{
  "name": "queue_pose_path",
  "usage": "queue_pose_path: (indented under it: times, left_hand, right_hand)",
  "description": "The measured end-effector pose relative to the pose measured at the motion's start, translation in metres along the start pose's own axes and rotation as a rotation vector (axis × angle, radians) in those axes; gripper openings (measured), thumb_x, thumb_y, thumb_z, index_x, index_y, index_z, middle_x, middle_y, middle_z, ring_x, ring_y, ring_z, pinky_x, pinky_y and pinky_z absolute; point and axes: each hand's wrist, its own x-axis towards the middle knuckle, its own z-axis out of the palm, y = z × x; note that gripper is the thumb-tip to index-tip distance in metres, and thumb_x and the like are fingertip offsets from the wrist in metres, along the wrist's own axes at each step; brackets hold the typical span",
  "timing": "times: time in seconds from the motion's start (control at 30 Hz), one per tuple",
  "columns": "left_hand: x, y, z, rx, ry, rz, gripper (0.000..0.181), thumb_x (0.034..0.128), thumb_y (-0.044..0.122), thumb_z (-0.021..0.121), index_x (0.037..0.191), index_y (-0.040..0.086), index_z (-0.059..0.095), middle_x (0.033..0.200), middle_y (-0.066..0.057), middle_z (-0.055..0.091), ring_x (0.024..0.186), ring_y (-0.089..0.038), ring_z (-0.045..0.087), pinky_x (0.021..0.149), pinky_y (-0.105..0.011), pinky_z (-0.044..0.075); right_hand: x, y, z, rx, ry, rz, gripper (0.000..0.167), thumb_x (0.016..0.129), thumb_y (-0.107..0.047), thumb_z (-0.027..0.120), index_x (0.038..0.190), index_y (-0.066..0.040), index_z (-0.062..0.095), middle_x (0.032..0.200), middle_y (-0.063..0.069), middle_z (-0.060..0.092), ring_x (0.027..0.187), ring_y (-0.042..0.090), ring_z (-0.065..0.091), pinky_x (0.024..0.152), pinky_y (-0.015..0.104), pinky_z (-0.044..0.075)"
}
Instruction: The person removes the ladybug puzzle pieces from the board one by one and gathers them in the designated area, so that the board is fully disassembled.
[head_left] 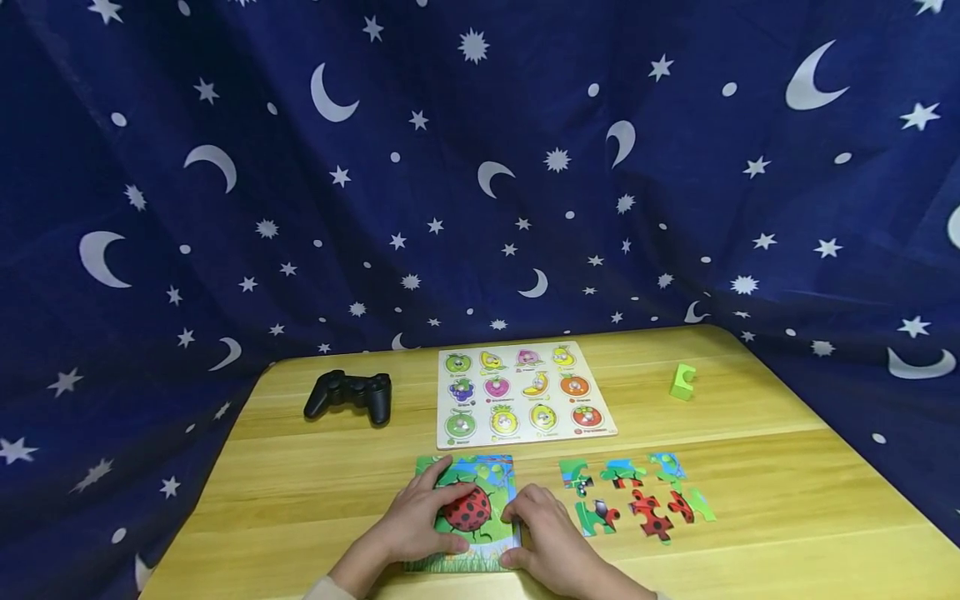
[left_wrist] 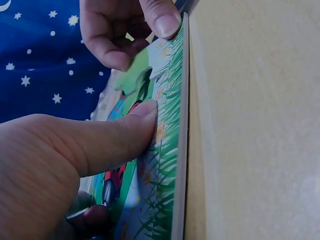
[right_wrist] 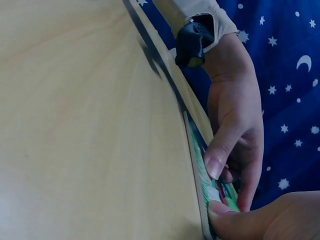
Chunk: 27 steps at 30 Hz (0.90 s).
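A ladybug puzzle board (head_left: 495, 542) lies on the wooden table, its picture showing a red spotted ladybug on green. My left hand (head_left: 420, 517) rests on the board's left part, index finger reaching over the ladybug, thumb on the lower part. In the left wrist view that thumb (left_wrist: 125, 135) touches the picture near the printed grass. At the right edge is my right hand (head_left: 547, 533), its thumb on the lower right corner and its fingers bent above the board. Several loose puzzle pieces (head_left: 652, 525) with ladybug and leaf parts lie right of it.
Behind the board lies a fruit peg puzzle (head_left: 487, 437). A black game controller (head_left: 348, 393) sits at the back left, and a small green block (head_left: 682, 382) at the back right. Dark blue cloth (head_left: 450, 208) with moons and stars hangs around the table.
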Motion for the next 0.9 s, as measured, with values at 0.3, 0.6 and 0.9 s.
queue_pose_path:
  times: [0.3,0.6,0.9]
  left_hand:
    - [0.000,0.002,0.001,-0.006,0.005,-0.010,0.070,0.0717,0.042,0.085,0.136,0.029,0.060,0.159,-0.018,0.026,0.140,-0.051,0.031,0.099,-0.075,0.030]
    - [0.000,0.002,0.001,-0.017,0.003,-0.005,0.070,0.0721,0.042,0.085,0.136,0.030,0.060,0.160,-0.018,0.026,0.141,-0.052,0.030,0.098,-0.076,0.030]
    - [-0.001,-0.002,0.001,-0.010,0.001,0.012,0.069,0.0729,0.042,0.085,0.136,0.031,0.060,0.159,-0.018,0.028,0.139,-0.052,0.031,0.096,-0.076,0.031]
  right_hand:
    - [-0.004,-0.003,-0.001,0.056,-0.060,-0.009,0.042,0.079,-0.032,0.081,0.108,-0.015,0.056,0.092,-0.012,0.052,0.084,-0.001,0.043,0.074,0.026,0.039]
    - [-0.001,-0.005,-0.005,0.051,-0.072,-0.066,0.040,0.078,-0.017,0.083,0.109,-0.012,0.058,0.083,-0.015,0.051,0.076,-0.005,0.041,0.070,0.021,0.038]
    - [-0.010,0.010,-0.024,0.222,-0.050,0.013,0.011,0.090,-0.019,0.071,0.097,-0.011,0.066,0.087,-0.007,0.057,0.074,-0.005,0.046,0.063,0.019,0.043]
